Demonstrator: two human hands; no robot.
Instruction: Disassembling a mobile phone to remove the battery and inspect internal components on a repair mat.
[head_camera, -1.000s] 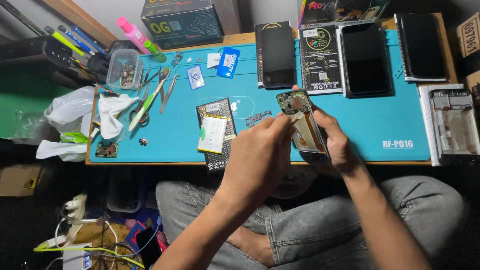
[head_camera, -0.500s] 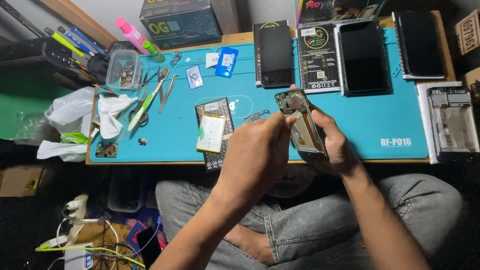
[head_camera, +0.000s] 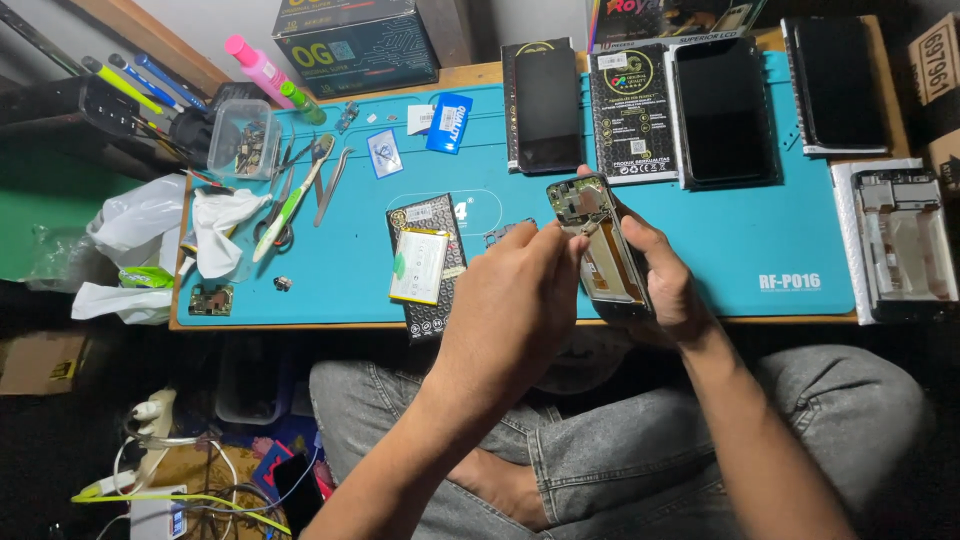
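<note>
**Opened phone in hand, internals exposed, parts still out on the mat**

Our right hand (head_camera: 665, 285) grips the opened phone (head_camera: 600, 245) from beneath and along its side, holding it tilted above the near edge of the blue work mat (head_camera: 780, 230). Our left hand (head_camera: 520, 300) is drawn into a pinch, fingertips (head_camera: 565, 232) pressed at the phone's upper inner part; whether a small piece sits between them we cannot tell.

Status, as judged: the back is off and the interior shows, so disassembly is done. The flat battery (head_camera: 420, 265) lies apart on a dark patterned card (head_camera: 432, 310) just left of the hands, not in the phone. A bare phone frame (head_camera: 905, 235) rests at the mat's right end. Dark screen panels (head_camera: 722, 110) lie along the far edge, unmounted. Tweezers and scissors (head_camera: 295, 190) lie at the left, untouched. Refitting appears to remain.
</note>
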